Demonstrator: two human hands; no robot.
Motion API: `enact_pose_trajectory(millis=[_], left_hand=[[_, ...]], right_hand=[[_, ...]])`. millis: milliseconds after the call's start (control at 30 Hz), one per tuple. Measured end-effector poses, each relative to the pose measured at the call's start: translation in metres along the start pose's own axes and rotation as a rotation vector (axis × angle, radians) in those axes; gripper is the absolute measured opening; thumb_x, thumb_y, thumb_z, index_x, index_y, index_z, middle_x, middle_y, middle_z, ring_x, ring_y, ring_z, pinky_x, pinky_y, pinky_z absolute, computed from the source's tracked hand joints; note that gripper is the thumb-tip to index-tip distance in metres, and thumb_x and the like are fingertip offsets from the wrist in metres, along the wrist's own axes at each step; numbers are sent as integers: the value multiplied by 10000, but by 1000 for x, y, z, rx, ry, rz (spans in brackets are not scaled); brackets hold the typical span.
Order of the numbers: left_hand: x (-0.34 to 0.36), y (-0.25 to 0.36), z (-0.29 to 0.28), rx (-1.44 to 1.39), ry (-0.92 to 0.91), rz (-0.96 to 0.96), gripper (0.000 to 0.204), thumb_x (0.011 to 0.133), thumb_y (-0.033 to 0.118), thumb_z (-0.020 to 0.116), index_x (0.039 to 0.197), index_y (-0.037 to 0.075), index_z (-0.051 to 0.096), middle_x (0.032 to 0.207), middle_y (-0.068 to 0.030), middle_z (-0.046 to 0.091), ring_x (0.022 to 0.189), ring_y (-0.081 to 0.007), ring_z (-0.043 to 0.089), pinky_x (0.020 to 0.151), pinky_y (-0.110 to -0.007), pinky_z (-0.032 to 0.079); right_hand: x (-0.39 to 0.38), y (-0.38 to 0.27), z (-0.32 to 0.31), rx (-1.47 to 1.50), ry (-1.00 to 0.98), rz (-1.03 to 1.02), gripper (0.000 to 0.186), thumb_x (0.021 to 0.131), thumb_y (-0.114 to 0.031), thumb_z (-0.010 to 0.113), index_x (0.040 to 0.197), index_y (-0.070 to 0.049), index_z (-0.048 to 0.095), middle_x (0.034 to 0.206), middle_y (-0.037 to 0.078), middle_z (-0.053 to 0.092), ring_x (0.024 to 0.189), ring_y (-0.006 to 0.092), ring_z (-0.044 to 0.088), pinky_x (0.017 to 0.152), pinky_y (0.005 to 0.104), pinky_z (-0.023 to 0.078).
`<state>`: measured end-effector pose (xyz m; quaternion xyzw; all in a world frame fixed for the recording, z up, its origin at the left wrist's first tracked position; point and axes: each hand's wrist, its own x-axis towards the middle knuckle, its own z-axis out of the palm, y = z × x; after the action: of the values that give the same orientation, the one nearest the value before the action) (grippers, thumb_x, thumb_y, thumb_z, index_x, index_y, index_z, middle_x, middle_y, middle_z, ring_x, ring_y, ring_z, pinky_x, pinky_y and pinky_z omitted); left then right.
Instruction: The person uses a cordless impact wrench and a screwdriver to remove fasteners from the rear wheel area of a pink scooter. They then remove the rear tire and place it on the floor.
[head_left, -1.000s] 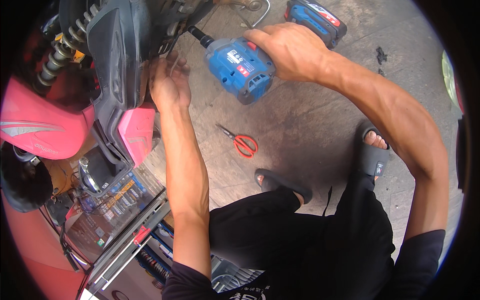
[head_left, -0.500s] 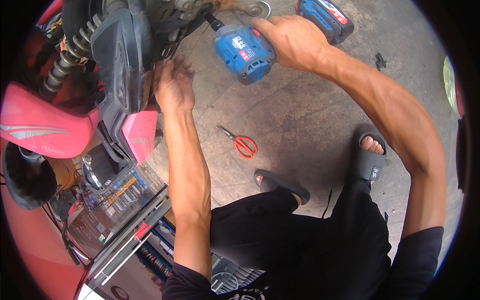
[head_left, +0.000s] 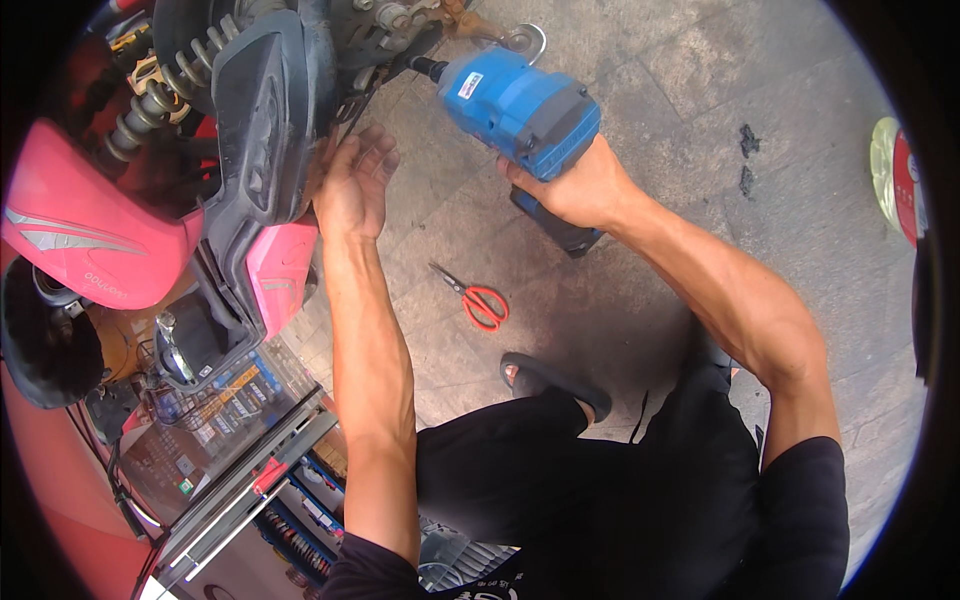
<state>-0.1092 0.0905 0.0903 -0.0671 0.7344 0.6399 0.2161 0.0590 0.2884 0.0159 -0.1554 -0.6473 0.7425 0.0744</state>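
My right hand grips the handle of a blue cordless impact driver, whose black nose points left into the underside of a pink scooter near its metal engine parts. My left hand is flat with fingers apart, pressing against the edge of the scooter's dark grey plastic panel. A coil spring shock shows at the upper left.
Red-handled scissors lie on the concrete floor between my arms. An open tool case with bits and drawers stands at the lower left. My sandalled foot is below the scissors. A round yellow and red disc lies at the right edge.
My right hand turned the driver so its battery end now points down and its nose stays at the scooter. My left hand stayed on the dark panel.
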Motion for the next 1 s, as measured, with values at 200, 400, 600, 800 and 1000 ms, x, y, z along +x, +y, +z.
enact_pose_trajectory(millis=[200,400,600,800,1000], left_hand=[[-4,4,11,173,124,-10,451,954,91,528,1371,60,361,1189,-223,604,1019,-318,628,851,-428,521],[-6,6,23,180,172,-18,452,934,85,554,1349,53,378,1207,-228,600,1022,-306,628,858,-419,514],[-7,5,27,144,151,0,443,917,69,559,1327,60,392,1209,-228,597,1037,-307,621,865,-424,512],[-8,5,28,129,141,20,430,914,62,553,1314,58,396,1209,-235,593,1055,-320,617,886,-434,506],[-7,7,24,141,136,8,344,915,64,557,1244,50,458,1214,-239,593,1073,-333,612,897,-435,504]], right_hand=[[8,27,54,970,67,253,322,846,-148,667,1126,-7,594,789,69,624,656,143,586,620,291,482],[23,31,78,1046,188,165,342,842,-144,649,1149,-7,584,802,82,632,670,162,596,649,313,502],[29,37,86,1088,209,193,371,846,-154,632,1168,19,570,819,98,636,693,176,604,671,322,510],[27,38,96,1167,206,240,398,851,-180,632,1194,8,562,832,106,645,716,193,620,700,337,525],[27,38,104,1431,85,290,492,856,-250,642,1277,-31,514,910,116,649,793,213,632,767,354,529]])
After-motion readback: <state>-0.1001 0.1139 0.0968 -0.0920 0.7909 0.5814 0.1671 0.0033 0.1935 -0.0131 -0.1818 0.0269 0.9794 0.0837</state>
